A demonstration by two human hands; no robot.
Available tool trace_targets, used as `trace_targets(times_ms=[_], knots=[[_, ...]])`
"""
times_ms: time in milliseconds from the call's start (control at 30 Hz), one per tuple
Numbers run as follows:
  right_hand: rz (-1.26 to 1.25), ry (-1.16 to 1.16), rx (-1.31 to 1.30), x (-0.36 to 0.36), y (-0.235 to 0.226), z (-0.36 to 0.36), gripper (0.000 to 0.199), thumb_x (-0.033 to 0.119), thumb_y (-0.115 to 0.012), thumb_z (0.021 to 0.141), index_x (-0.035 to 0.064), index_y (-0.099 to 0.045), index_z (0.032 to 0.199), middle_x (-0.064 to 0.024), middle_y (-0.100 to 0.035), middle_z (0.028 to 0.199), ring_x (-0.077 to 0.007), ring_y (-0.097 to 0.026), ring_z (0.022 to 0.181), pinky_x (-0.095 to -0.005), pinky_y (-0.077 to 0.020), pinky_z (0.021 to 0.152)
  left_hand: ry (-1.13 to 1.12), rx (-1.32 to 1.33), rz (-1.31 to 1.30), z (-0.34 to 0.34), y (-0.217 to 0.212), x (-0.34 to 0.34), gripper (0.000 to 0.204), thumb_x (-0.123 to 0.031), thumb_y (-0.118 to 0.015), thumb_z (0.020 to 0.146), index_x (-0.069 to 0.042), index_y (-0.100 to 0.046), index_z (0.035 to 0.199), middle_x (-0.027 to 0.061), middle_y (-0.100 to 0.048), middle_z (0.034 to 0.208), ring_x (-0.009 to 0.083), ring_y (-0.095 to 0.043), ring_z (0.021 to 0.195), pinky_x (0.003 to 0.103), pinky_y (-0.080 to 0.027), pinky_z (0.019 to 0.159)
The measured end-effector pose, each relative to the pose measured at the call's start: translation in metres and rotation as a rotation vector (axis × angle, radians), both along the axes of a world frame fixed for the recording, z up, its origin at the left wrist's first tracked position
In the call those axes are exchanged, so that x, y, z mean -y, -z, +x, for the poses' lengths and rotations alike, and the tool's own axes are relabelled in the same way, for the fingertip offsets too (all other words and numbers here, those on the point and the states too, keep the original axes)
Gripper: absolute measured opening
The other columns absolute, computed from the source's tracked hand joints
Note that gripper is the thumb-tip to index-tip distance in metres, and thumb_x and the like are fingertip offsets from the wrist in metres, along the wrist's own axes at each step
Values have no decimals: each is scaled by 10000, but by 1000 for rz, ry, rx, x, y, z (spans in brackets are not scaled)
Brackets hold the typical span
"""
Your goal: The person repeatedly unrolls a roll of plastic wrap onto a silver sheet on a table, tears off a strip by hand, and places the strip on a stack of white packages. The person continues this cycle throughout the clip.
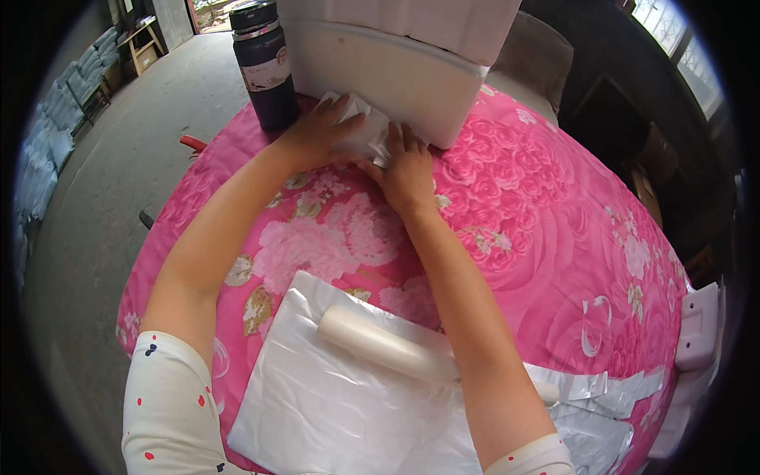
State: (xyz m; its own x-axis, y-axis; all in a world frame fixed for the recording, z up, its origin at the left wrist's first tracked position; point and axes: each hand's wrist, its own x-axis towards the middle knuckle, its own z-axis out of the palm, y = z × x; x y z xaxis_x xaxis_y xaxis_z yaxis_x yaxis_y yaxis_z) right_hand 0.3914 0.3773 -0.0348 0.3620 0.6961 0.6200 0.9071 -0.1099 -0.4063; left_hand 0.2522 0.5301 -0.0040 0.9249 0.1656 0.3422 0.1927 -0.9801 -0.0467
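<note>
The pink-clothed counter (546, 206) runs to a curved edge on the right. Reaching forward, the left hand (317, 133) lays spread fingers over crumpled white plastic (364, 142); the right hand (408, 176) touches its right side, whether pinching I cannot tell. A white box (388, 75) and dark bottle (273, 107) stand just beyond, contents hidden.

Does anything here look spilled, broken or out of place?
Nothing looks spilled or broken. Slightly untidy: the pale material between the left hand and right hand is crumpled, and the white roll lies slantwise on the plastic sheets.
</note>
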Motion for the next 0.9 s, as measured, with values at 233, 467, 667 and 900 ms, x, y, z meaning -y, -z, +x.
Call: trace_targets(times_ms=[233,467,667,900], knots=[[-83,-76,65,-1,4,8,658,439,-644,749,75,-472,1271,-166,-451,1314,-348,-406,1211,-467,-327,1000,-163,-230,-107,19,-11,8,641,-518,-471,859,-153,-361,1375,212,-235,1444,433,-228,1314,443,-218,1088],[-19,-44,53,-6,6,9,727,486,-652,729,22,-462,1256,-197,-449,1300,-359,-412,1205,-450,-329,1006,-219,-345,-79,24,-18,11,716,-604,-434,835,-162,-336,1389,200,-207,1459,423,-183,1334,471,-186,1093],[22,22,77,12,-5,2,815,514,-678,692,-27,-440,1253,-236,-396,1327,-376,-329,1260,-445,-278,1042,-217,-99,47,2,-30,33,786,-575,-514,803,-119,-290,1403,202,-112,1480,395,-99,1362,568,-167,1053],[-185,10,83,72,-23,13,669,476,-571,816,-25,-461,1246,-244,-388,1331,-392,-295,1271,-434,-248,1060,-69,41,-64,-60,-46,82,826,-586,-511,806,-32,-295,1380,219,-126,1469,388,-99,1360,534,-159,1066]])
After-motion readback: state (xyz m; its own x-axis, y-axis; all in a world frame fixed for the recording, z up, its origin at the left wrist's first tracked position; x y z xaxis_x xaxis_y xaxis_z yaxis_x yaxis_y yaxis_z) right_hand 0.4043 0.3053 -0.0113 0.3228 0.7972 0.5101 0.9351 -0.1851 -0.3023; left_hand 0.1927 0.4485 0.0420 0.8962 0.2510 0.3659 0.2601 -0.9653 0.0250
